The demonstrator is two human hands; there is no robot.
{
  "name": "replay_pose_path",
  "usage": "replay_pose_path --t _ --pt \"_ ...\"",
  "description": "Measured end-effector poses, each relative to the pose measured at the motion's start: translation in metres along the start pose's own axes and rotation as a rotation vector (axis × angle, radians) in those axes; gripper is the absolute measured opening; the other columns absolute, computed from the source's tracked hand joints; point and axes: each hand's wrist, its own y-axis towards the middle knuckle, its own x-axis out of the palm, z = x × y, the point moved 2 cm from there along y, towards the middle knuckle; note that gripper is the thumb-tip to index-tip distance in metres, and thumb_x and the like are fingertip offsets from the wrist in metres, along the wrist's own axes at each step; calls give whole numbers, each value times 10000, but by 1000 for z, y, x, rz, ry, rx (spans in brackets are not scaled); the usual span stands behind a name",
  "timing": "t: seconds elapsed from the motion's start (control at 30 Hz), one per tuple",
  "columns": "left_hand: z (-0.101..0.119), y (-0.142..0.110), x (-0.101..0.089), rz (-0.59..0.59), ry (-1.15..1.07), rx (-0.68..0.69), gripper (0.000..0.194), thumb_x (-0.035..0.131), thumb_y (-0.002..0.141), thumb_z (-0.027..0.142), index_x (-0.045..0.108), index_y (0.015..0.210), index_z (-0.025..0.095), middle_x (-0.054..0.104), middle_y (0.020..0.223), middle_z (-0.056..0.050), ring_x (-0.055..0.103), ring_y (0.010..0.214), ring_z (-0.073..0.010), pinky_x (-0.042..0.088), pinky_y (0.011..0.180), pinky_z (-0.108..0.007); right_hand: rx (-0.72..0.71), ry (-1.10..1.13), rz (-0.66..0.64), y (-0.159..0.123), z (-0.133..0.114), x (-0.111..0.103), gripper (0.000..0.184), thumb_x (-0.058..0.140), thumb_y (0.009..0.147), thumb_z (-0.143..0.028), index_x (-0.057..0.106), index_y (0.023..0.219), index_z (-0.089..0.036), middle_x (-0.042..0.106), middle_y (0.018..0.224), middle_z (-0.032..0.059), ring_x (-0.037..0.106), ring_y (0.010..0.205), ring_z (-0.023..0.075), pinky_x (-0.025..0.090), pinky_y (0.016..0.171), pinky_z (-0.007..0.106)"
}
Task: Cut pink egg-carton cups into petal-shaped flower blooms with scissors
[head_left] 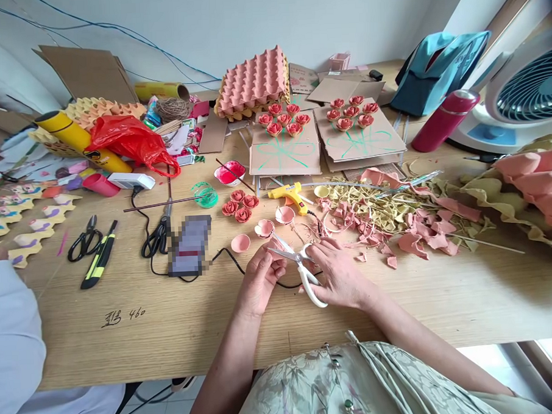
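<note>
My right hand [336,271] grips white-handled scissors [297,264], whose open blades point left toward my left hand [260,275]. My left hand pinches a small pink egg-carton piece [274,251] right at the blades. Both hands rest on the wooden table [171,321] near its front edge. Loose pink cups [240,243] lie just beyond my hands, and a few finished pink paper roses [239,205] sit behind them. A yellow glue gun [290,194] lies farther back.
Pink and yellow cardboard scraps [395,217] cover the table to the right. A phone [190,244], black scissors [84,240], a utility knife [100,263] and a cable lie left. Cardboard sheets with roses [285,148], egg trays [252,83], a fan [522,92] and a red bottle [443,120] stand behind. Another person's sleeve [11,340] shows far left.
</note>
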Motion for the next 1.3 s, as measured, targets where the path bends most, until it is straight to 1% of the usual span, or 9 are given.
replay_pose_path --t 0.13,0.33,0.53,0.67,0.77,0.97,1.13,1.3 --pt "-2 0 0 -14 -11 -24 391 784 801 471 691 989 141 700 983 -92 536 734 -110 409 611 -222 -4 -42 10 0 -1 -1 328 672 820 -462 473 917 -221 620 885 76 544 842 272 413 932 465" --pt "-3 -1 -1 -33 19 -4 399 753 831 490 693 1021 144 709 1008 -103 553 740 -118 417 627 -238 -21 -7 19 -2 0 0 252 598 872 -430 449 883 -228 605 815 38 552 778 241 394 962 476" --pt "-1 -2 2 -100 -1 7 331 720 871 464 687 986 156 711 1071 -105 545 742 -109 415 641 -241 -35 35 44 -3 1 -1 224 557 897 -419 439 861 -231 603 771 27 541 729 226 389 916 455" --pt "0 -2 3 -120 -8 20 314 703 891 443 692 1017 156 710 1074 -104 538 744 -106 417 645 -234 -38 59 40 -4 0 -2 236 556 905 -419 434 838 -229 616 776 34 541 719 221 381 830 407" --pt "1 -3 2 -120 -7 26 327 708 887 438 696 1059 159 709 1071 -103 532 743 -108 419 644 -235 -44 53 44 -4 -1 -1 237 563 908 -409 432 826 -228 608 759 28 520 702 211 358 778 377" --pt "1 -4 0 -120 13 55 374 729 867 447 695 1122 175 713 1074 -98 522 743 -108 420 657 -238 -59 91 66 -5 -2 -1 266 578 923 -367 404 779 -228 577 713 6 492 666 186 341 734 339" --pt "3 -4 0 -104 29 90 393 756 837 465 701 1102 181 723 1059 -101 526 728 -110 419 664 -251 -70 130 72 -6 -1 1 293 580 949 -354 392 760 -231 543 658 -8 458 620 172 326 668 314" --pt "6 -4 0 -57 53 124 410 802 783 466 700 1077 198 713 985 -68 539 718 -115 422 647 -255 -96 174 110 -6 1 4 330 589 946 -308 344 736 -241 471 629 -27 406 599 159 331 645 304"
